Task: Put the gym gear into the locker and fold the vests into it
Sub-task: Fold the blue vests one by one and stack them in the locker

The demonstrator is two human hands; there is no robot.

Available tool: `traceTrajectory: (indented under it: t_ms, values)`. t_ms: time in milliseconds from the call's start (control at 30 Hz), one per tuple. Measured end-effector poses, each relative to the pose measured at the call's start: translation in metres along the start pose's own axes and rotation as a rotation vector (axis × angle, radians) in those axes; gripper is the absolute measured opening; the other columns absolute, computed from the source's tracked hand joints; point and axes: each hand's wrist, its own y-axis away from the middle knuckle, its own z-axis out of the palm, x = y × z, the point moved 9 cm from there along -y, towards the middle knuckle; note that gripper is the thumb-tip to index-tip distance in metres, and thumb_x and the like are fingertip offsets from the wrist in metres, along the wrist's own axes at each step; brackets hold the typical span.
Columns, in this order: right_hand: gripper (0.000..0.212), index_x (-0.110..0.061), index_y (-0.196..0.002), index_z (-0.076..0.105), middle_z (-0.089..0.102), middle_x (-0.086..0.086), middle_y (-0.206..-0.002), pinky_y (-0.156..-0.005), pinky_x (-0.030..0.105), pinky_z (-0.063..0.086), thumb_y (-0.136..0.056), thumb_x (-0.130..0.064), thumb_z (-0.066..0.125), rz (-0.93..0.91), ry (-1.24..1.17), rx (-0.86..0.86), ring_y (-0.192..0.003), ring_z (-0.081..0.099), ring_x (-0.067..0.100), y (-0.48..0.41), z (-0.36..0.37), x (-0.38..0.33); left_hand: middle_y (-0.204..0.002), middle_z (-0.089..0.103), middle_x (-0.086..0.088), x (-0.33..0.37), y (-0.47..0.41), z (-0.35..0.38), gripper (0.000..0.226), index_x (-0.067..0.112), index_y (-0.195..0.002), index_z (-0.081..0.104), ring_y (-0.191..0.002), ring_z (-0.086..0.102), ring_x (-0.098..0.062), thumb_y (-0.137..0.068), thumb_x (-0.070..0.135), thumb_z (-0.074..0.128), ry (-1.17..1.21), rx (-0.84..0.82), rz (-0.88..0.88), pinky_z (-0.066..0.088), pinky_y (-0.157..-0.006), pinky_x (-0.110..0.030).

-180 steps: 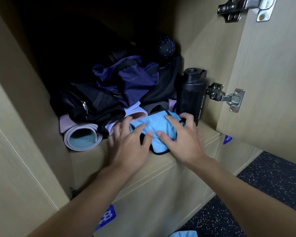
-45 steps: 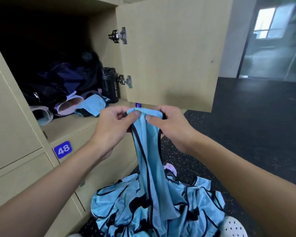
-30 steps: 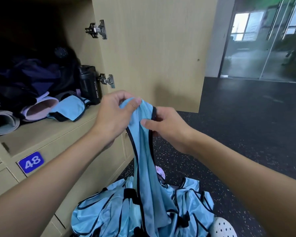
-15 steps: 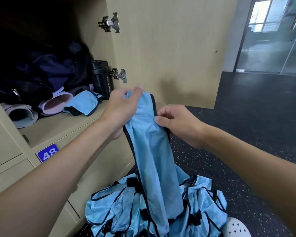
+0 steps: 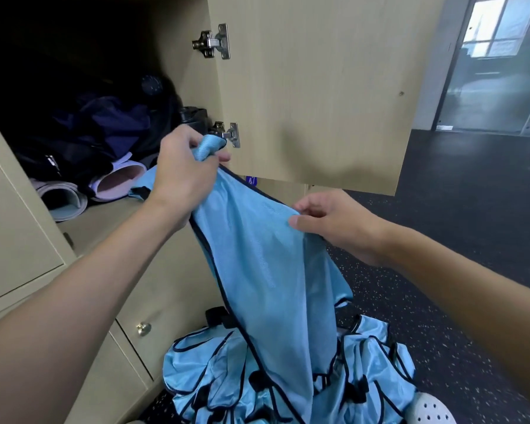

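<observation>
The locker shelf point(image 5: 104, 221) carries two rolled exercise mats at its front, the grey mat point(image 5: 63, 200) at nine o'clock of the pink mat point(image 5: 120, 182) and touching it. Dark bags point(image 5: 83, 142) are heaped behind them (too dim to sort out). On the speckled rubber floor point(image 5: 471, 240) lies a heap of blue vests point(image 5: 211, 371), with a white clog point(image 5: 429, 410) at its four o'clock.

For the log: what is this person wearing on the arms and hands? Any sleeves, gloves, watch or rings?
Nothing worn shows on either side. The left hand and right hand are bare, with no gloves and no rings that I can see. The left forearm and right forearm are uncovered as far as the picture's edge: no sleeve, watch, wristband or marking is in view.
</observation>
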Motion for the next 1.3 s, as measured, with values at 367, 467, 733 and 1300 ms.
traceTrajectory:
  t_ms: [367,467,733,1300]
  values:
    - [0.010,-0.014,-0.082,0.065,0.064,-0.003,-0.069,-0.055,0.011,0.039,-0.092,-0.014,0.069,-0.139,0.122,-0.030,-0.054,0.049,-0.003,0.000,0.019,-0.025,-0.063,0.048,0.000,-0.005,0.056,0.067,0.025,0.001,-0.087,0.070,-0.052,0.039,-0.007,-0.089,0.026,0.074,-0.256,-0.707,0.081,0.033,-0.047,-0.018]
    - [0.010,-0.007,-0.096,0.069,0.074,0.013,-0.094,-0.073,0.029,0.049,-0.090,-0.016,0.070,-0.099,0.108,-0.058,-0.074,0.061,0.011,0.000,0.021,-0.020,-0.056,0.039,-0.004,-0.007,0.051,0.057,0.032,-0.004,-0.074,0.059,-0.042,0.031,-0.009,-0.092,0.020,0.069,-0.319,-0.704,0.081,0.028,-0.041,-0.020]
    - [0.006,-0.014,-0.090,0.070,0.074,0.014,-0.092,-0.073,0.028,0.046,-0.093,-0.016,0.066,-0.070,0.092,0.017,-0.077,0.058,0.013,-0.002,0.003,-0.016,-0.078,0.067,-0.002,-0.007,0.009,-0.001,0.009,0.019,-0.078,0.068,-0.067,0.058,-0.017,-0.084,0.014,0.071,-0.517,-0.321,0.175,0.049,-0.065,-0.033]
    - [0.012,-0.009,-0.097,0.072,0.067,0.005,-0.087,-0.074,0.023,0.042,-0.095,-0.017,0.064,-0.110,-0.013,-0.054,-0.076,0.054,0.008,0.007,0.010,-0.035,-0.069,0.051,-0.003,-0.026,0.048,0.032,0.019,0.004,-0.084,0.071,-0.060,0.040,-0.008,-0.087,0.022,0.076,-0.338,-0.672,0.024,0.032,-0.052,-0.019]
